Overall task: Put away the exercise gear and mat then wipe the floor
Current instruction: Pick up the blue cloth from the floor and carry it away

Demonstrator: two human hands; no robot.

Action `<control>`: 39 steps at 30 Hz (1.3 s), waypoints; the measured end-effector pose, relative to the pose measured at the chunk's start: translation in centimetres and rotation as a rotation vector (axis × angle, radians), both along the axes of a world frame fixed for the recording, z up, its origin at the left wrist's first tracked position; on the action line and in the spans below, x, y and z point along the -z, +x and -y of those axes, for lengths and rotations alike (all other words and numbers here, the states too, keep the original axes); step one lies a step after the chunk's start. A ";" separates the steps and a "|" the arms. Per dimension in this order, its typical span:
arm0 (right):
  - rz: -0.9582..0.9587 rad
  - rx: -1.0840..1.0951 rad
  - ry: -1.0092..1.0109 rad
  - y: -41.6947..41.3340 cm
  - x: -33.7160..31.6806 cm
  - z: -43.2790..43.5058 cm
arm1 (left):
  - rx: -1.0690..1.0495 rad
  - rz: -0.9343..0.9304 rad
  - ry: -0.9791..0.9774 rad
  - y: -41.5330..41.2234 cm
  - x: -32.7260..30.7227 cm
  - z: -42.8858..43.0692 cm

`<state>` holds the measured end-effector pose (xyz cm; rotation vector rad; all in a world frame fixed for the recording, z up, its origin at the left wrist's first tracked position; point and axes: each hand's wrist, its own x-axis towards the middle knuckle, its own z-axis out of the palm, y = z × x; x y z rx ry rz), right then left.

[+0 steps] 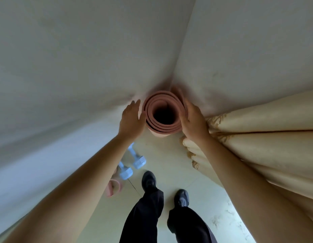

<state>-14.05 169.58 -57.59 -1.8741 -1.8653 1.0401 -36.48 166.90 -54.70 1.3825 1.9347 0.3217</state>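
Left hand (132, 118), right hand (192, 120): grip wide, palms against rolled mat (153, 104), upright, axis vertical.

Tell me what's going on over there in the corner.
A person steadies a rolled pink yoga mat upright in the corner of the room, left hand and right hand pressed flat against its sides. Two pale blue dumbbells and a pink strap-like item lie on the floor by the left wall. A cream curtain hangs at the right.

Walls (82, 58) hem the rolled mat (152, 106) behind, curtain (257, 128) crowds its right, dumbbells (139, 161) block floor left.
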 end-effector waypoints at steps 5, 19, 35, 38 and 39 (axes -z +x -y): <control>0.260 -0.095 0.354 -0.7 -12.9 0.6 | 0.166 -0.230 0.266 -1.9 -11.8 2.3; 0.056 -0.470 1.075 -6.8 -43.0 6.3 | -0.256 -1.060 0.709 -5.5 -43.3 23.8; -0.462 -1.146 1.243 -27.1 -45.8 47.7 | -0.997 -1.414 0.324 -5.2 -47.0 75.6; -0.546 -1.269 1.254 -30.6 -46.3 60.2 | -1.084 -1.459 0.239 -3.8 -46.3 88.1; -0.563 -1.318 1.259 -31.9 -46.2 65.0 | -1.125 -1.473 0.207 -3.6 -46.3 92.5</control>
